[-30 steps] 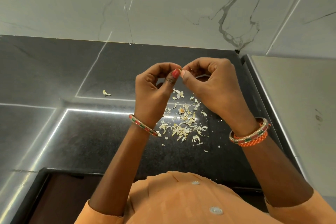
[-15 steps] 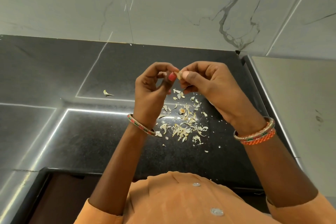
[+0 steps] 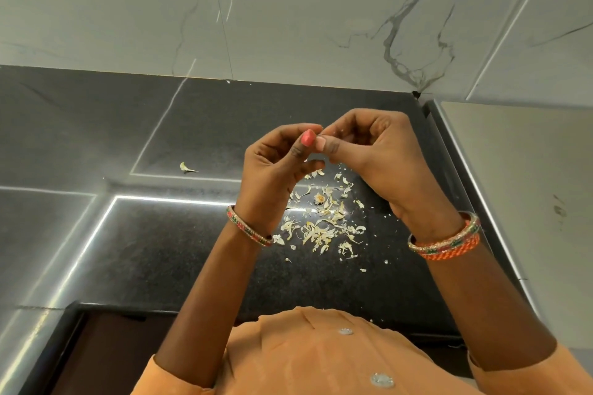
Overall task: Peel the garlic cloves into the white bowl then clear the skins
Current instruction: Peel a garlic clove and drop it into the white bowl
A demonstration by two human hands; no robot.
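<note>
Both hands are raised at frame centre above a black granite counter (image 3: 167, 253). The left hand (image 3: 276, 176) and right hand (image 3: 378, 163) meet at the thumb tips, fingers curled, pinching a small item between them; it is almost wholly hidden, so whether it is a garlic clove cannot be confirmed. Garlic skins (image 3: 324, 224) lie scattered on the counter below the hands. One stray skin (image 3: 186, 167) lies apart at left centre. Bangles (image 3: 446, 242) sit on the right wrist.
</note>
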